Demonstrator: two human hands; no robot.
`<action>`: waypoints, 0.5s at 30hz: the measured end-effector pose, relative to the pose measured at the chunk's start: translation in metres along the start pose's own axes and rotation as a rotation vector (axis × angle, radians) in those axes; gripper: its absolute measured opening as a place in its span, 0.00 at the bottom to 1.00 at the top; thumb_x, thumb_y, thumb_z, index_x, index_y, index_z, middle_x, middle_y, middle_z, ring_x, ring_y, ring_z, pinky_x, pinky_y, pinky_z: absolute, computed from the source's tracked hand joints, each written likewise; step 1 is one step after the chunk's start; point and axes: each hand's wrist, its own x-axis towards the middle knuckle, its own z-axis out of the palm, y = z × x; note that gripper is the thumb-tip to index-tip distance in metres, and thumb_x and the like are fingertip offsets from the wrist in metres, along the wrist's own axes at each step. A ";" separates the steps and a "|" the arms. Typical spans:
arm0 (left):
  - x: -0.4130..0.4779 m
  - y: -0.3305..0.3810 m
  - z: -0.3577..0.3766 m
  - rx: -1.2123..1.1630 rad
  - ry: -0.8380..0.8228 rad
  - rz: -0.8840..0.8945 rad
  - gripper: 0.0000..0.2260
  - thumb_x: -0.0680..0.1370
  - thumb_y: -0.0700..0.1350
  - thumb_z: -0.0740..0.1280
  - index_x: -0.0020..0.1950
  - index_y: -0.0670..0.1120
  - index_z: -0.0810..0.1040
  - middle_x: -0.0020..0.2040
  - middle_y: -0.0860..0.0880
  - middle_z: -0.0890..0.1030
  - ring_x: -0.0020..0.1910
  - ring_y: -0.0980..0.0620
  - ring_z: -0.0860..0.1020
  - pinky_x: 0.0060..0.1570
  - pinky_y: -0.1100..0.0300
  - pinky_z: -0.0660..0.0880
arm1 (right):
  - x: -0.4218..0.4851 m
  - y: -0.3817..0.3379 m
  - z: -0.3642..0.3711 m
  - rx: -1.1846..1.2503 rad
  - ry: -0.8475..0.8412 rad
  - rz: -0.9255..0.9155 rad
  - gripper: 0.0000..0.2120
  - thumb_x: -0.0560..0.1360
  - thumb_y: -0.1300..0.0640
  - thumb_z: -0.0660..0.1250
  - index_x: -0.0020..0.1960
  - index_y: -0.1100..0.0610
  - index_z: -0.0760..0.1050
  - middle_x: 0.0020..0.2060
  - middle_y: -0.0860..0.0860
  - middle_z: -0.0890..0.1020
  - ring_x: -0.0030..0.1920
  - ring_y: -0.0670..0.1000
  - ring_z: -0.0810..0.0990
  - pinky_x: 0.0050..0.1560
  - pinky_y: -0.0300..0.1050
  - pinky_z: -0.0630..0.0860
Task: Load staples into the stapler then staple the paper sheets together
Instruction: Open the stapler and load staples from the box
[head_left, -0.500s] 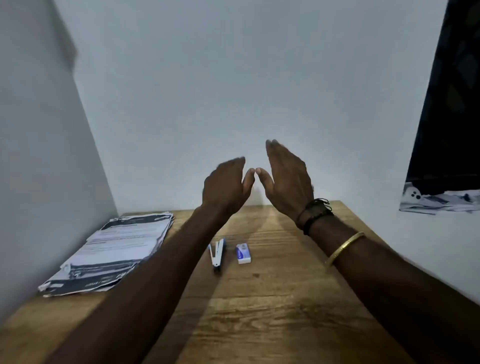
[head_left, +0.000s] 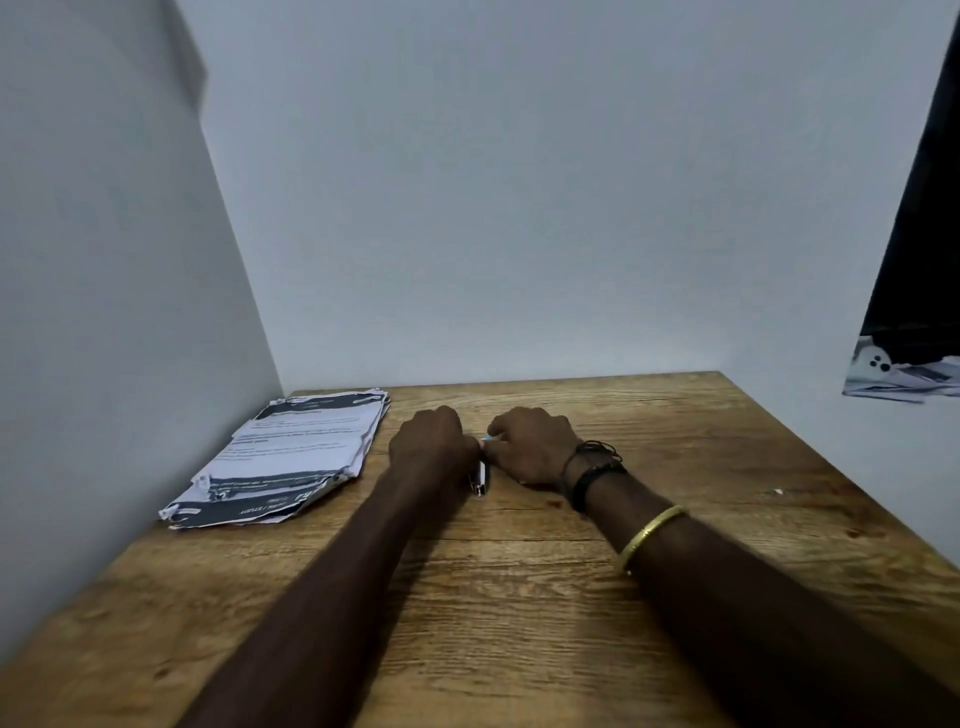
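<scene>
A small white stapler (head_left: 481, 479) lies on the wooden table (head_left: 519, 613), with only its near end showing from under my left hand (head_left: 431, 439), whose fingers curl down over it. My right hand (head_left: 530, 447) is curled over the small staple box (head_left: 489, 439). Just a blue sliver of the box shows at my fingertips. The two hands almost touch. A stack of printed paper sheets (head_left: 291, 457) with dark bands and ragged edges lies to the left, apart from both hands.
Grey walls close the table at the left and back. A dark cloth with a white printed patch (head_left: 904, 364) hangs at the right. The table's right edge runs diagonally toward me. A tiny white scrap (head_left: 777, 491) lies at the right.
Both hands have dropped from raised in front of the wall down onto the table. The left now covers the stapler and the right covers the staple box.
</scene>
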 end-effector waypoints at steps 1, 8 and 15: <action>-0.001 -0.001 0.000 -0.012 -0.022 -0.011 0.14 0.74 0.50 0.67 0.54 0.44 0.83 0.54 0.41 0.84 0.56 0.41 0.81 0.53 0.52 0.79 | 0.002 0.000 0.003 0.017 -0.011 0.008 0.18 0.80 0.40 0.61 0.54 0.51 0.83 0.54 0.52 0.84 0.58 0.58 0.80 0.60 0.55 0.74; 0.001 0.000 0.006 -0.237 0.020 -0.029 0.09 0.73 0.47 0.72 0.49 0.46 0.86 0.50 0.43 0.86 0.55 0.44 0.82 0.49 0.58 0.73 | 0.005 0.004 0.010 0.145 0.033 0.036 0.16 0.79 0.39 0.63 0.53 0.50 0.82 0.53 0.49 0.84 0.56 0.55 0.80 0.61 0.56 0.72; -0.002 0.000 0.014 -0.582 0.275 0.088 0.03 0.75 0.42 0.69 0.44 0.46 0.83 0.44 0.48 0.85 0.47 0.46 0.83 0.51 0.52 0.79 | 0.007 0.014 0.006 0.686 0.242 0.063 0.09 0.74 0.51 0.75 0.49 0.55 0.82 0.42 0.54 0.87 0.47 0.56 0.85 0.54 0.54 0.81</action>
